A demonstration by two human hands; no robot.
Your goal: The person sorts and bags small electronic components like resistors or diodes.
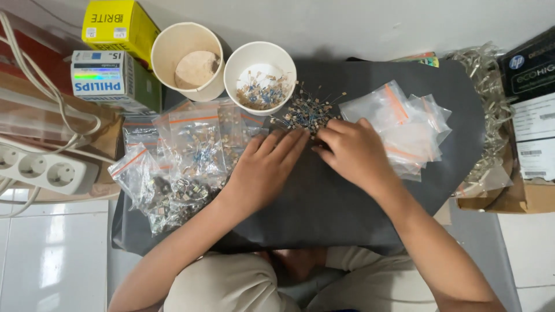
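Two hands work at a heap of small parts (305,111) on a dark mat (347,202) laid over the surface. The heap lies just in front of the right-hand white cup (260,76) and spreads from its rim toward the clear bags (404,124) on the right. Its thin wire leads point every way, so no single long axis can be read; a few leads stick out up and to the right at the far edge.

The left hand (263,170) lies flat, palm down, with its fingers (286,143) held straight and close together, tips pointing up and to the right and touching the near edge of the heap. The right hand (352,151) is curled, its fingers (324,138) bent in toward the left hand's tips at the same edge; whether they pinch a part is hidden by the knuckles.

Inside the right-hand cup lie more parts, too small to tell apart. The other cup (186,60) holds something pale and round. Filled bags (185,159) lie under and beside the left wrist, their contents blurred. Boxes (113,55) stand at far left, above a white power strip (43,167) cut off by the frame edge. A carton (529,115) at right is also cut off.
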